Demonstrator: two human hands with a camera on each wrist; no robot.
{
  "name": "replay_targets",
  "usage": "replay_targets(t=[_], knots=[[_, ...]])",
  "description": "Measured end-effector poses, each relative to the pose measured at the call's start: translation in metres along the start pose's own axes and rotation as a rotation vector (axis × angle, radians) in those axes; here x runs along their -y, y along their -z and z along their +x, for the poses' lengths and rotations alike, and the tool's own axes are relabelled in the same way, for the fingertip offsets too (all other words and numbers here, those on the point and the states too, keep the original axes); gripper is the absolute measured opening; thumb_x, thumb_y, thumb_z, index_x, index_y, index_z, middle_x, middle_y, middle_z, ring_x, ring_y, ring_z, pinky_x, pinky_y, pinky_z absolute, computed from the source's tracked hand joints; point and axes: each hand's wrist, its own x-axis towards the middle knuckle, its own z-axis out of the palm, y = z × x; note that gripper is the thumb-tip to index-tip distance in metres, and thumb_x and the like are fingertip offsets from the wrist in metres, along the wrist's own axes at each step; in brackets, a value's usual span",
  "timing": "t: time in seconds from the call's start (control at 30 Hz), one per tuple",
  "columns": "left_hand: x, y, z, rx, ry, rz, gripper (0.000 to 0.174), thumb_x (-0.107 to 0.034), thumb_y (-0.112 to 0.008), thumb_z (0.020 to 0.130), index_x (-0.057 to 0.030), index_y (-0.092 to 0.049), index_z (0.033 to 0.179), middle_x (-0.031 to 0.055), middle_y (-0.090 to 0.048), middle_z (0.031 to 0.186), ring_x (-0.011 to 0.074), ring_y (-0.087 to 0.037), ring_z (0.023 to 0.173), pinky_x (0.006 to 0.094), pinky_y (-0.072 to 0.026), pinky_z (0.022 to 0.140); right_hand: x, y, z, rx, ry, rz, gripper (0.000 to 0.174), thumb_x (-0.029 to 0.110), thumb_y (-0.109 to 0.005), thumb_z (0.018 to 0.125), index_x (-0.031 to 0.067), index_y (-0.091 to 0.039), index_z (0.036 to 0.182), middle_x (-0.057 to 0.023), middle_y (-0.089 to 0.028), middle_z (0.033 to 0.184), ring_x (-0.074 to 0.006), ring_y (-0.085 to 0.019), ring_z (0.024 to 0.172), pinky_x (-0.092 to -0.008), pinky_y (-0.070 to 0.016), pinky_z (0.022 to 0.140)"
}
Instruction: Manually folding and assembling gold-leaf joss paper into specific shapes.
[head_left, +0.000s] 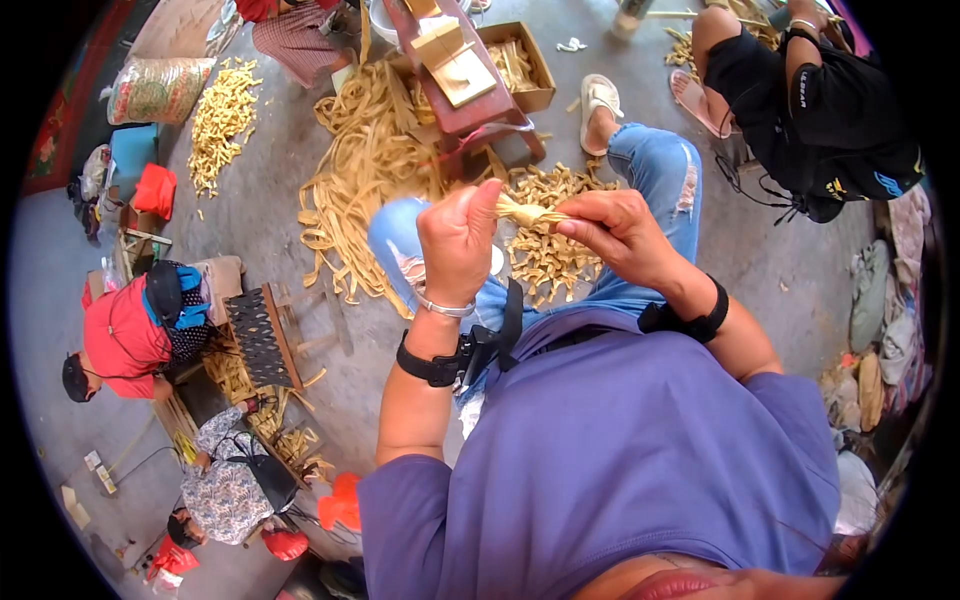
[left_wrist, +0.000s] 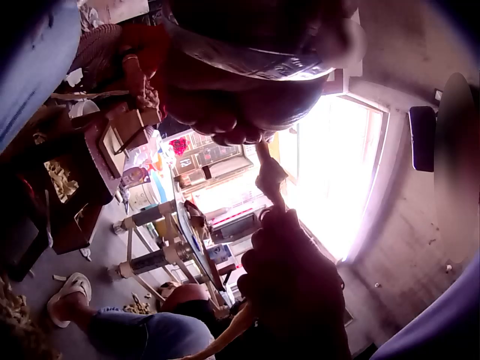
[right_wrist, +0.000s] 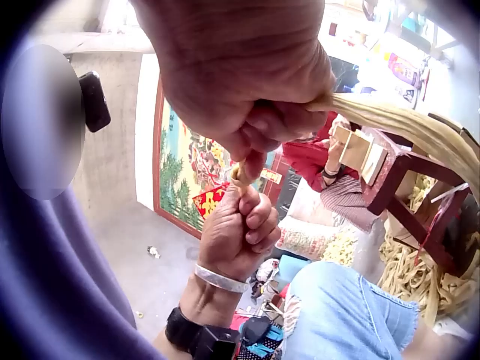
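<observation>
A pale yellow, pliable strip with a knot (head_left: 527, 212) in it is stretched between both hands above the lap. My left hand (head_left: 457, 245), with a silver bangle at its wrist, grips one end with curled fingers. On the other side of the knot, my right hand (head_left: 620, 235) pinches the strip between thumb and fingers. The left wrist view has the twisted knot (left_wrist: 271, 178) in the gap between the hands. From the right hand, a long folded tail of the strip (right_wrist: 405, 120) runs off to the right in the right wrist view.
Below the hands lies a pile of short knotted pieces (head_left: 555, 262), beside a heap of long loose strips (head_left: 350, 180). A dark red bench (head_left: 470, 105) carries a wooden block device (head_left: 455, 65). Behind it stands a cardboard box (head_left: 540, 75). Other people sit around the room.
</observation>
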Motion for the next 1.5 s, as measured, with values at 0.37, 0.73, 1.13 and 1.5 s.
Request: replay_targets(t=[0.37,0.73,1.13,1.5], knots=[[-0.027,0.007,0.040,0.493,0.290,-0.388,0.021,-0.005,-0.074,0.078,0.0028,-0.069,0.097,0.0067,-0.068,0.084,0.0080,-0.062,0.069,0.0202,-0.0525,0.059,0.007,0.024,0.048,0.115,0.155,-0.192,0.016,0.014,-0.063,0.084,-0.0016,-0.062,0.081,-0.0164,-0.060,0.071,-0.0350,-0.057,0.065,-0.0399,-0.0441,0.057],[0.012,0.026,0.067,0.531,0.339,-0.217,0.016,-0.014,-0.069,0.085,0.0012,-0.068,0.091,0.0033,-0.065,0.079,0.0062,-0.059,0.065,0.0202,-0.0503,0.057,-0.029,0.027,0.083,0.243,0.088,-0.122,0.016,0.016,-0.064,0.084,0.0003,-0.062,0.082,-0.0162,-0.058,0.069,-0.0353,-0.056,0.064,-0.0404,-0.0433,0.056],[0.044,0.030,0.119,0.639,-0.051,0.026,0.021,-0.018,-0.057,0.092,0.0002,-0.062,0.084,0.0013,-0.055,0.069,0.0081,-0.051,0.058,0.0230,-0.0432,0.052,-0.056,0.033,0.137,0.382,0.074,-0.231,0.017,0.018,-0.060,0.088,0.0018,-0.060,0.083,-0.0128,-0.059,0.070,-0.0316,-0.057,0.067,-0.0387,-0.0418,0.058],[0.116,0.022,0.209,0.455,0.380,-0.185,0.027,-0.025,-0.052,0.096,-0.0062,-0.056,0.077,-0.0043,-0.045,0.059,0.0029,-0.042,0.043,0.0179,-0.0390,0.039,-0.140,0.016,0.231,0.166,-0.008,-0.233,0.018,0.013,-0.063,0.085,-0.0032,-0.067,0.089,-0.0176,-0.062,0.069,-0.0247,-0.060,0.059,-0.0335,-0.0471,0.058]])
